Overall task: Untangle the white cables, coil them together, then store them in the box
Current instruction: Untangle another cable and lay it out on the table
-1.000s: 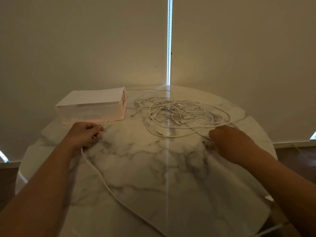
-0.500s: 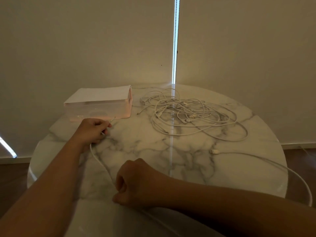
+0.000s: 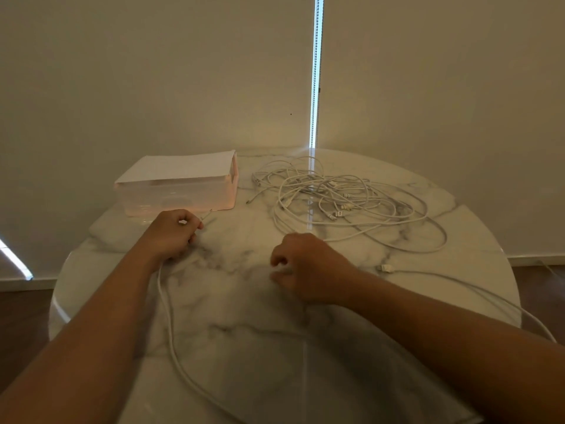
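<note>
Two hands work one white cable on a round marble surface [image 3: 244, 301].

Left hand [image 3: 171, 237] is closed on a cable [image 3: 166, 319] near its plug, just before the box [image 3: 177, 191] at the far left edge; right hand [image 3: 305, 267] is fisted mid-surface, its hold unclear; the tangle [image 3: 345, 203] lies toward the far right edge; another cable [image 3: 458, 286] trails off the right edge.
</note>
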{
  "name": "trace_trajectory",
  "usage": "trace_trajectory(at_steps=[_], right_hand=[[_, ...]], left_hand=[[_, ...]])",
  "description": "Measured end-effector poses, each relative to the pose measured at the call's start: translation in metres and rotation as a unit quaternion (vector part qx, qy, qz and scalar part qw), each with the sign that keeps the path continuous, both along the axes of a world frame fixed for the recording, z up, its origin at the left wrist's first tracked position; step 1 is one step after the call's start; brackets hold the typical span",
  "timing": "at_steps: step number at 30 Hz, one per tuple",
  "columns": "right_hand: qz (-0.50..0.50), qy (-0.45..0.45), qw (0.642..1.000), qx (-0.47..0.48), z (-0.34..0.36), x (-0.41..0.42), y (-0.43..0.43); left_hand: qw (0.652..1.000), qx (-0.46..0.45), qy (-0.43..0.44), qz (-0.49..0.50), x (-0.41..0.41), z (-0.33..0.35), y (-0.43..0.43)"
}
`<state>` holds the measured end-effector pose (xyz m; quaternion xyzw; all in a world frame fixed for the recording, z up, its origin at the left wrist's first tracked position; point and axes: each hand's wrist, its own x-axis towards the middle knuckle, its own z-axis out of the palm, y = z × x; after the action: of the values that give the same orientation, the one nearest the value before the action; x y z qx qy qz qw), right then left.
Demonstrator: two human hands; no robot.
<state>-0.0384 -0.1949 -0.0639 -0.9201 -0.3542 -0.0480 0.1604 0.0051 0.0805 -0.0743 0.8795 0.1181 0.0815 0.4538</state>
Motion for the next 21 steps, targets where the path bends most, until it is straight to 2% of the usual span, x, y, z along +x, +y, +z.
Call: trace_trajectory(at_steps=[3,5,15,21], right_hand=[[-0.084,-0.059,0.991,-0.086,-0.001,0.020,-0.027],[-0.130,-0.066,0.983,-0.114,0.002,0.028,-0.044],[-0.135,0.011,0.988,-0.075,0.006,0.011,-0.136],[-0.074,-0.032,0.996,-0.027,-0.004,0.012,-0.108]], left_hand=[[0.993,0.118,-0.017,0.008,0.002,-0.002,-0.001],[0.988,0.156,-0.023,0.001,0.002,-0.003,-0.004],[0.980,0.187,-0.066,-0.035,-0.003,-0.003,-0.017],[0.975,0.201,-0.072,-0.058,-0.003,-0.002,-0.026]])
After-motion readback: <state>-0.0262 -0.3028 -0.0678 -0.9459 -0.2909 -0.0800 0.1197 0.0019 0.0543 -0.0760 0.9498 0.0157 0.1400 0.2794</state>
